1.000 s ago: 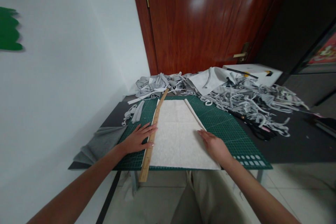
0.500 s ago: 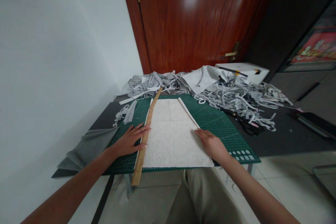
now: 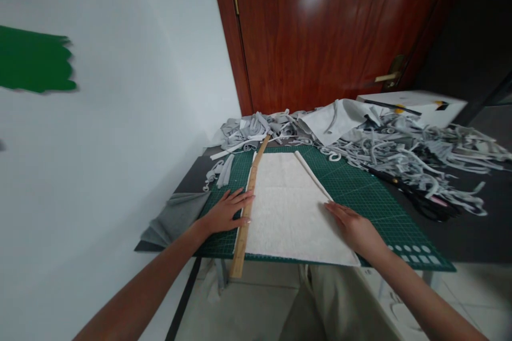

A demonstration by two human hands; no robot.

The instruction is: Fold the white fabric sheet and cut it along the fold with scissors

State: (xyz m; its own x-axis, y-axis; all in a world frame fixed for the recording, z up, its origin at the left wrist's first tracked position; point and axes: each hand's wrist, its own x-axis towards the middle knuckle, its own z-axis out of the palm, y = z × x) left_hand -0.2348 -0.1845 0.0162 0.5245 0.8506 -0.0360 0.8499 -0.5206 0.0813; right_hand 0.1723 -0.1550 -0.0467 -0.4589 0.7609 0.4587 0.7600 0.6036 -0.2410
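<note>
A white piece of fabric (image 3: 292,213) lies on the green cutting mat (image 3: 352,181). Along its left edge runs a long wooden ruler (image 3: 242,237), whose near end juts past the mat's front edge. My left hand (image 3: 226,212) presses on the ruler with fingers spread, the tips just reaching over it. At the fabric's right edge rests my right hand (image 3: 356,226), fingers extended close together on the cloth; its thumb is mostly hidden. A narrow rolled or folded strip (image 3: 312,174) follows that edge up from my right fingertips.
Folded grey fabric (image 3: 176,216) lies left of the mat. Heaps of grey offcuts (image 3: 404,144) line the back and right, with black scissors (image 3: 420,200) beside them. A white box (image 3: 432,106) stands at the back right. The white wall (image 3: 168,85) borders the left.
The view has turned left, so everything sits further right and a green patch on the wall has appeared. Both hands keep their places on the ruler and fabric.
</note>
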